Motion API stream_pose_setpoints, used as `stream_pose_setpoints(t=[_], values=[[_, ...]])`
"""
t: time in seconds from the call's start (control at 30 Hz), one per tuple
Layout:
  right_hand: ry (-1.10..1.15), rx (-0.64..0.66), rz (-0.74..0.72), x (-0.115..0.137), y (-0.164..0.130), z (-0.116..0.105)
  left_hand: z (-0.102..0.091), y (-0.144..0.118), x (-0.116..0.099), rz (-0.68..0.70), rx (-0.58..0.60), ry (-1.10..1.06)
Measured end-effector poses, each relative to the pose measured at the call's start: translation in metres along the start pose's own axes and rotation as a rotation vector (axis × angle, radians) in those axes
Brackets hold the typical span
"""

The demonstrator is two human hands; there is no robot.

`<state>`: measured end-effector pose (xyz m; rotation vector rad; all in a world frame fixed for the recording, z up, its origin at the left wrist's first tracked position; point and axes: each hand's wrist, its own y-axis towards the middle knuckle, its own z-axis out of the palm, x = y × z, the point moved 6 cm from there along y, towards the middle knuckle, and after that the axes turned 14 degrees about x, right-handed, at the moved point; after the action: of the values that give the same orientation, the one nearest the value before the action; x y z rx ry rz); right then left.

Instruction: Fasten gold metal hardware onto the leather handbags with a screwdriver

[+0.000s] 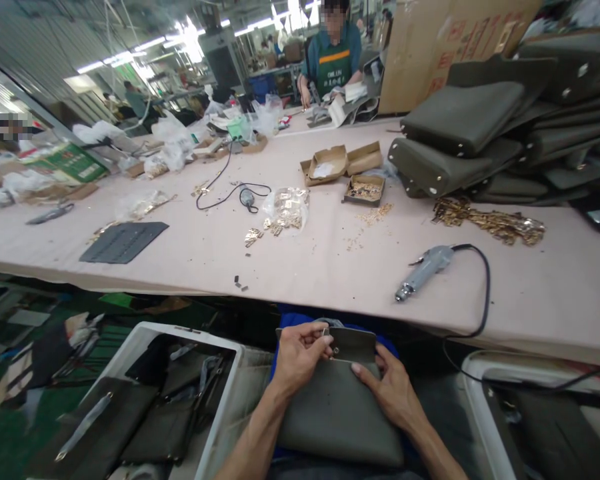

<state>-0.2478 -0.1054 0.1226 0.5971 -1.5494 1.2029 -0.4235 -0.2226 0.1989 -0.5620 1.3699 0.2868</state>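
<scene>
Resting across the lap, below the near edge of the long table covered in pale pink cloth: a flat olive-green leather bag, kept low and close so both hands can work its upper edge. Pinching at the small metal clasp on the bag's grey-green flap, the left hand, fingers curled around the fitting, thumb on top. Lying flat on the bag's front just below the flap, the right hand, fingers spread, grasping nothing, apparently pressing the leather down to steady it. Within easy reach on the table, a grey corded electric screwdriver, tip pointing toward the lap. Further back, small brown cardboard trays of brass hardware, loose gold fittings in a clear plastic bag, and a heap of gold chain. Stacked at the right end, more dark olive bags. Beside the left knee, a white plastic crate holding dark pieces. At the far end, a person in a green apron, busy over separate work.
</scene>
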Motion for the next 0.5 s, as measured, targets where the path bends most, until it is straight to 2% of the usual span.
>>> stream_pose_setpoints(t=[0.13, 0.2, 0.23, 0.3, 0.37, 0.43, 0.5], values=[[-0.052, -0.072, 0.037, 0.003, 0.001, -0.002, -0.003, 0.002, -0.010, 0.075, -0.044, -0.005], [-0.064, -0.095, 0.061, 0.004, 0.002, -0.004, -0.016, -0.001, -0.015, 0.100, -0.119, 0.012], [-0.060, -0.094, 0.069, 0.003, 0.002, -0.004, -0.028, -0.005, -0.017, 0.109, -0.211, 0.019], [-0.038, -0.082, 0.073, 0.003, 0.002, -0.004, -0.060, -0.018, -0.019, 0.104, -0.477, 0.068], [-0.020, -0.065, 0.066, 0.001, 0.003, -0.004, -0.092, -0.033, -0.023, 0.047, -0.712, 0.232], [-0.003, -0.053, 0.059, -0.002, 0.005, -0.004, -0.113, -0.042, -0.029, -0.054, -0.819, 0.457], [0.035, -0.022, 0.044, -0.004, 0.008, -0.003, -0.119, -0.041, -0.034, -0.111, -0.785, 0.556]])
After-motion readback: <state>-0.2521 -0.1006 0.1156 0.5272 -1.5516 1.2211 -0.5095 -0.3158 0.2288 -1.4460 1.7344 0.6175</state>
